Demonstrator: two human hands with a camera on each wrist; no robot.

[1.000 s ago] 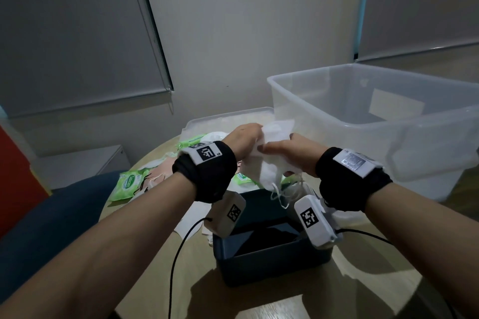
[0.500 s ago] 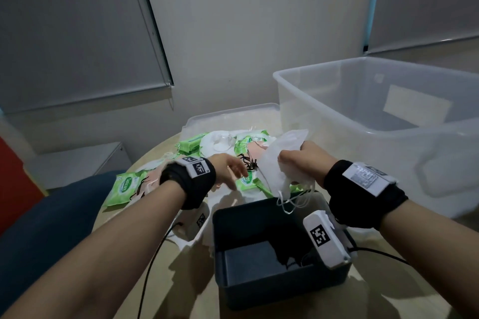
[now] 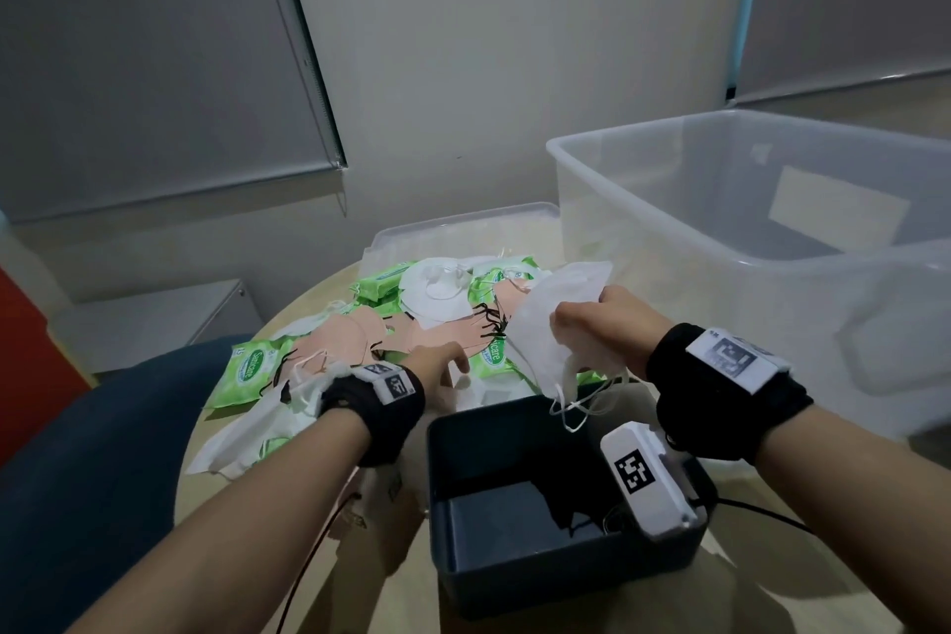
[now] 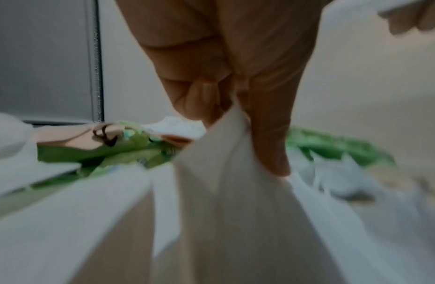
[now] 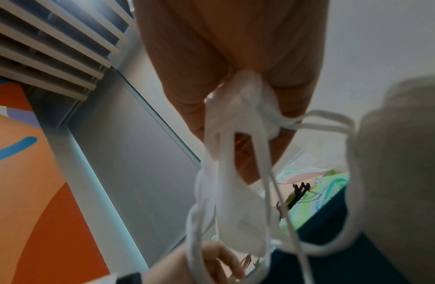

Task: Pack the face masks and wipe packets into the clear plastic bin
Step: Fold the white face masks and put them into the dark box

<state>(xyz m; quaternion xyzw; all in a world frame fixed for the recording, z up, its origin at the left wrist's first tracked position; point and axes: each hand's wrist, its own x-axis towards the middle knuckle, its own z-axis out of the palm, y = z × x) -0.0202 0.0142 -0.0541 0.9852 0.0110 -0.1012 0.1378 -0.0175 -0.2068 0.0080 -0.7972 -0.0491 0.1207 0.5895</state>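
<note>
Face masks and wipe packets lie heaped on the round tabletop, just beyond the small dark bin in front of you. Your right hand grips one white face mask by its upper edge, held up over the far rim of the dark bin, its ear loops dangling toward the opening. Your left hand reaches down into the pile beside a green wipe packet. From the head view you cannot tell what that hand holds. The left wrist view shows more: the thumb and fingers pinch a fold of white mask material, blurred, with green packets and a peach mask behind it. The right wrist view shows your right fingers curled tight on the bunched edge of the mask, white loops hanging below, and your left hand low in the frame.

Peach masks, more white masks and another green packet spread across the left of the pile. The clear plastic bin stands at the right, just beside the pile, and its lid lies behind the heap. Grey roller blinds and a pale wall back the scene; a blue chair sits at the left.
</note>
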